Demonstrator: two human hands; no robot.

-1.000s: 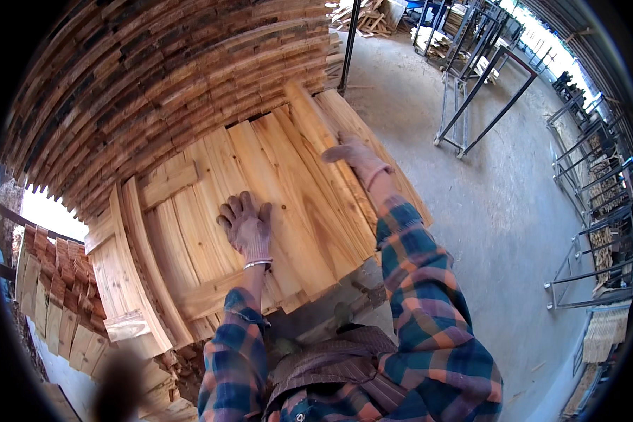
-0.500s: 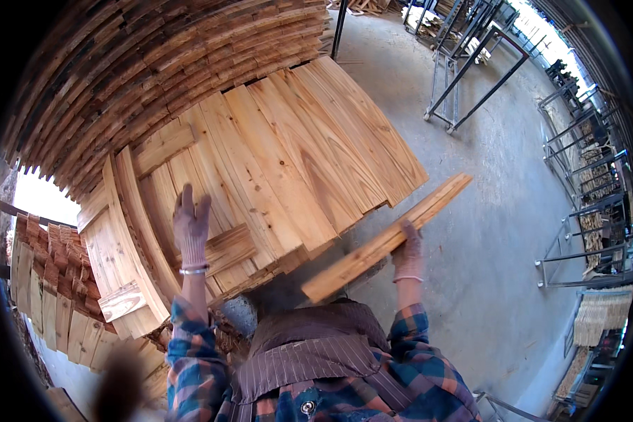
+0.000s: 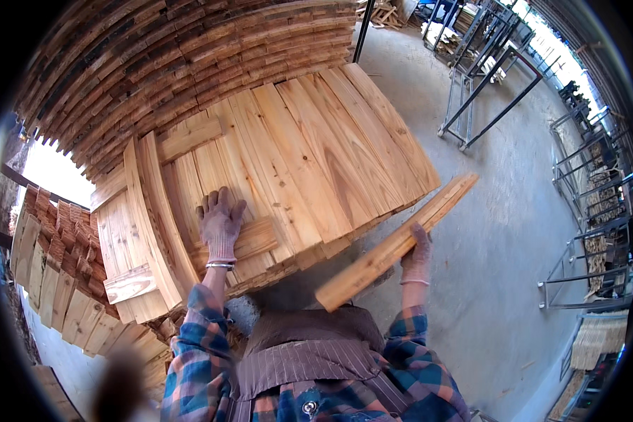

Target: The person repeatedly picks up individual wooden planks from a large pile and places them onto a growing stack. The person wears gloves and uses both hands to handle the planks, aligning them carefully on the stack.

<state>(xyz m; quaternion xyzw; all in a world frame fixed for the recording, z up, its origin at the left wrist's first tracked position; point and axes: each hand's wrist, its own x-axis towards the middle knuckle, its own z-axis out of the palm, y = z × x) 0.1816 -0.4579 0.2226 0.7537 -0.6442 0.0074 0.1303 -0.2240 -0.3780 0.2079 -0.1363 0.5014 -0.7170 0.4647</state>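
My right hand (image 3: pixel 417 257), in a knit glove, grips a wooden board (image 3: pixel 380 261) near its far right end. The board is held slanted in the air in front of my apron, just off the near right edge of the planks. My gloved left hand (image 3: pixel 221 219) lies with its fingers spread over the planks, beside a short crosspiece (image 3: pixel 255 238). Under it, a broad layer of pale planks (image 3: pixel 299 169) lies side by side on a stack. Two long narrow boards (image 3: pixel 155 211) cross the left part, and another short crosspiece (image 3: pixel 190 138) lies farther back.
A tall wall of stacked boards (image 3: pixel 190 49) rises behind the planks. At the left stands a lower stack of boards (image 3: pixel 63 281). Black metal frames (image 3: pixel 496 91) stand on the concrete floor (image 3: pixel 485 232), with loaded racks (image 3: pixel 601 232) along the far right.
My left hand has come down from a raised position onto the planks, to the right in view. My right hand keeps hold of the board. The whole view has shifted slightly.
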